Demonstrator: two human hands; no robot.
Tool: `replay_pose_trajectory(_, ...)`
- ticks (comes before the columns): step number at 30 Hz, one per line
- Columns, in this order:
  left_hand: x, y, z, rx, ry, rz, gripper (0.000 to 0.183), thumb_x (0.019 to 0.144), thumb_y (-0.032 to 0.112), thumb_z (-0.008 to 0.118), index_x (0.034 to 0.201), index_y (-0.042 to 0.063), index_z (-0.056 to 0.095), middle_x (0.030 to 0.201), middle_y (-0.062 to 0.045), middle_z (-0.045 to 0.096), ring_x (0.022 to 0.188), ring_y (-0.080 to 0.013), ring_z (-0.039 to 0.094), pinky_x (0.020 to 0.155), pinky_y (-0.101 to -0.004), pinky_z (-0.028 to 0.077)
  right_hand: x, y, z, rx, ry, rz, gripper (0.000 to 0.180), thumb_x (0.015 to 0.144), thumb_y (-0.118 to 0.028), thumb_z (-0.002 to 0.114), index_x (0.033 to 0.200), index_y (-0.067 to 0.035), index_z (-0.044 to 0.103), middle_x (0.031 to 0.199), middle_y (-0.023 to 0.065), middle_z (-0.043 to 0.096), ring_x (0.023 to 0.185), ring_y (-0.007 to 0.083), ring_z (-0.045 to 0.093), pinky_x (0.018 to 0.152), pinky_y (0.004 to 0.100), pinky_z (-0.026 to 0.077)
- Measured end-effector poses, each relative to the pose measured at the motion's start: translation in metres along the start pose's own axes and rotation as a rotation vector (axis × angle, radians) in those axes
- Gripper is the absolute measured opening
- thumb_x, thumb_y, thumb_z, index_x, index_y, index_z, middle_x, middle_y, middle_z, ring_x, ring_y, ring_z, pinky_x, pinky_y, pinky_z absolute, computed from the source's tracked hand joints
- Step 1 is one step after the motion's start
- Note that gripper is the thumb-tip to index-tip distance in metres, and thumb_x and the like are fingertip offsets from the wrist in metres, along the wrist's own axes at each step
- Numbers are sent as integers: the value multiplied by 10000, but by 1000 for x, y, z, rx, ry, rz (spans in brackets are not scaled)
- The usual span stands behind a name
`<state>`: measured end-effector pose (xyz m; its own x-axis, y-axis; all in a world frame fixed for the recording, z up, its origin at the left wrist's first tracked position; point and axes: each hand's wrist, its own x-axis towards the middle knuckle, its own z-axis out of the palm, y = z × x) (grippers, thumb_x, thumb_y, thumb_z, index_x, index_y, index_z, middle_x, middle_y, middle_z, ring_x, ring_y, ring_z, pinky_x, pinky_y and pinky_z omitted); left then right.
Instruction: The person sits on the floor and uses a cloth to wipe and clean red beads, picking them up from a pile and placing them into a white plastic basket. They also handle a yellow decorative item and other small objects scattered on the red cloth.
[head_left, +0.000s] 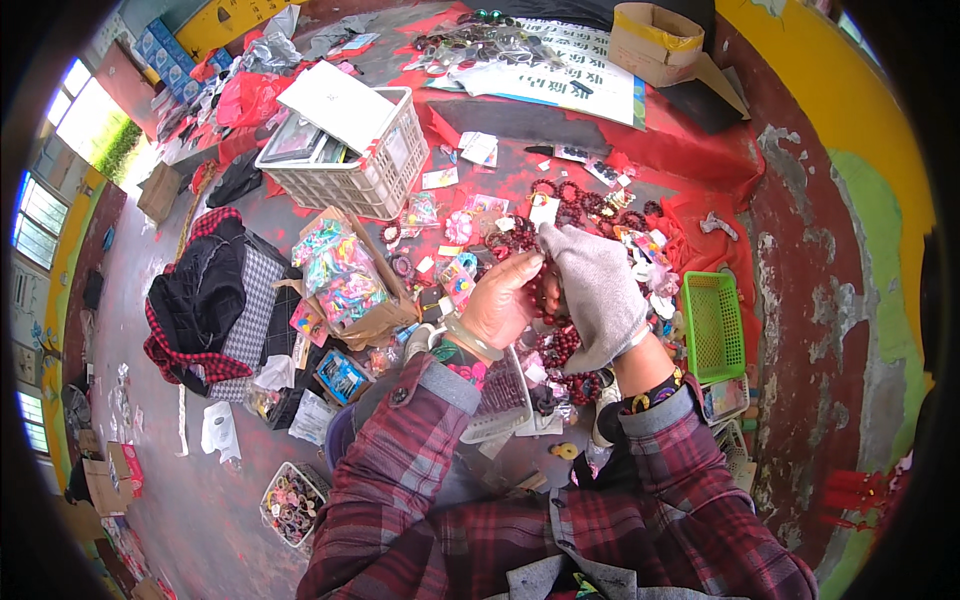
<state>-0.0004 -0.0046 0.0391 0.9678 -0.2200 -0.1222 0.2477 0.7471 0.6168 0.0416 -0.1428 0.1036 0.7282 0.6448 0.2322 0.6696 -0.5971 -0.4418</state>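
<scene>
My left hand is bare and holds a string of dark red beads before my chest. Close against it, my right hand is mostly hidden under a grey cloth, which it grips around the same beads. Below the hands, more dark red bead strings hang over or lie beside a white plastic basket; which of the two I cannot tell. Further bead bracelets are spread on the red floor covering just beyond my hands.
To the left stand an open cardboard box of bright bagged trinkets and a white crate. A green plastic basket is at the right, near the peeling wall. A dark jacket with red checks lies further left.
</scene>
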Motion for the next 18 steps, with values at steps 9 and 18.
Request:
replay_pose_trajectory(9, 1, -5, -5, 159, 8, -112, 288, 895, 289, 511, 903, 9, 578, 712, -90, 582, 585, -171, 548, 528, -280, 438, -5, 1, -12, -126, -160, 4, 118, 734, -23, 507, 846, -22, 542, 590, 76, 577, 528, 220, 607, 537, 294, 490)
replay_pose_trajectory(18, 1, -5, 3, 39, 54, -54, 241, 892, 234, 527, 885, -4, 561, 691, -83, 575, 544, -174, 537, 526, -281, 446, -8, 16, 5, -28, 50, -43, 137, 714, -144, 527, 834, -102, 579, 754, 113, 602, 786, 277, 610, 621, 350, 464)
